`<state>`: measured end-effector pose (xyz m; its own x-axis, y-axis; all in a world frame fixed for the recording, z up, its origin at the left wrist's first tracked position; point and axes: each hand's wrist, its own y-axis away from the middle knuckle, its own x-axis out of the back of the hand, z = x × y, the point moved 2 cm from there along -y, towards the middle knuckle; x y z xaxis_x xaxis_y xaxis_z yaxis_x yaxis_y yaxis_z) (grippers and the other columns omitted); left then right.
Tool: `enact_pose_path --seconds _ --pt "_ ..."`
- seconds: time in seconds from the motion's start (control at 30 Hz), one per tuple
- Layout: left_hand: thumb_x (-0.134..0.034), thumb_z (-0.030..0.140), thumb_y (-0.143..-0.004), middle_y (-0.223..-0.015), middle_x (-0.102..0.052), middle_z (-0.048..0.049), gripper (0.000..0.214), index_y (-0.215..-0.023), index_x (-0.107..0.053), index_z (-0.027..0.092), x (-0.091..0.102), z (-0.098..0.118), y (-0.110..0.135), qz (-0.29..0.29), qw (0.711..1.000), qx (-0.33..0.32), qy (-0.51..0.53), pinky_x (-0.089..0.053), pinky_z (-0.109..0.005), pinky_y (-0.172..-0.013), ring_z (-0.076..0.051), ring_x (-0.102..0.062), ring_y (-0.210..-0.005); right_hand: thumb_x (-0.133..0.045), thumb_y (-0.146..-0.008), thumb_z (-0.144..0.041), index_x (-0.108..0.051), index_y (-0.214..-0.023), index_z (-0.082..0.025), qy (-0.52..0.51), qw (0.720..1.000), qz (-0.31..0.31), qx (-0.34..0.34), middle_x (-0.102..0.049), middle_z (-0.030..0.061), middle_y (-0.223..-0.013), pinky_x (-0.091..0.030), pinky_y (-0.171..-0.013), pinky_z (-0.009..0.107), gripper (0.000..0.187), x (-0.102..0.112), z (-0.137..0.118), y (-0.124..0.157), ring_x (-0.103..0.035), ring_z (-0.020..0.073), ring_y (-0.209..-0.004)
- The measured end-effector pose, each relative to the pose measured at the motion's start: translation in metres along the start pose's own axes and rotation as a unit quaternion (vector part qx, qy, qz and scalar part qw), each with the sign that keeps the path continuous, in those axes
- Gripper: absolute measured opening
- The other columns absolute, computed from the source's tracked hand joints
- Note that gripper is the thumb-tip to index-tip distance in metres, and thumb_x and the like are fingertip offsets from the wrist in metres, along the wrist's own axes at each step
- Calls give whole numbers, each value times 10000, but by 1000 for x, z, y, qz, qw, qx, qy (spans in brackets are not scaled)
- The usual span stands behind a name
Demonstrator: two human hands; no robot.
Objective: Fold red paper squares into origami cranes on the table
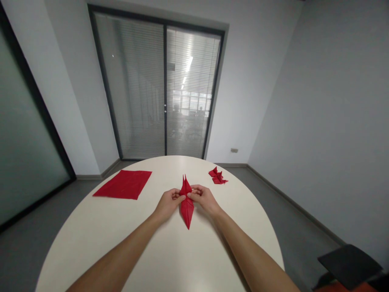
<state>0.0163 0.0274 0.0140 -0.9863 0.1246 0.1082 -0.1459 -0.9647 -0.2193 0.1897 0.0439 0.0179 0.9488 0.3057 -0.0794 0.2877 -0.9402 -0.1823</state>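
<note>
A long, diamond-shaped piece of folded red paper (187, 211) is held between my two hands over the table. Its far end splits into two narrow points, and its near end tapers to a single tip. My left hand (169, 204) pinches its left edge near the middle, thumb on top. From the other side, my right hand (206, 200) grips the right edge the same way, its thumb close to the left thumb. The fingers beneath the paper are partly hidden.
On the round white table (152, 259), a flat red paper sheet (124, 185) lies at the far left. Small folded red paper figures (217, 176) sit at the far right. Beyond the table stands a glass partition with blinds (136, 93). A black chair (349, 263) is at lower right.
</note>
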Motion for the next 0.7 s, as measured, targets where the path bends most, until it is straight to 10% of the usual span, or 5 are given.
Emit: enact_pose_path --seconds 0.4,0.7 --pt "-715 368 -727 -886 -757 -98 266 -870 -707 144 5 -5 -4 47 999 -16 2 -502 -345 -803 -235 -685 -824 -740 -769 -550 -732 -1008 -133 146 988 6 -46 -600 -31 -524 -306 -435 232 480 13 -9 4 -452 86 -401" --pt "-716 329 -708 -862 -765 -78 234 -860 -733 152 6 -3 -4 41 999 -23 -10 -487 -333 -788 -223 -668 -799 -773 -763 -531 -688 -986 -162 69 993 -34 -84 -769 107 -861 -424 -466 207 439 5 -10 10 -704 162 -595"
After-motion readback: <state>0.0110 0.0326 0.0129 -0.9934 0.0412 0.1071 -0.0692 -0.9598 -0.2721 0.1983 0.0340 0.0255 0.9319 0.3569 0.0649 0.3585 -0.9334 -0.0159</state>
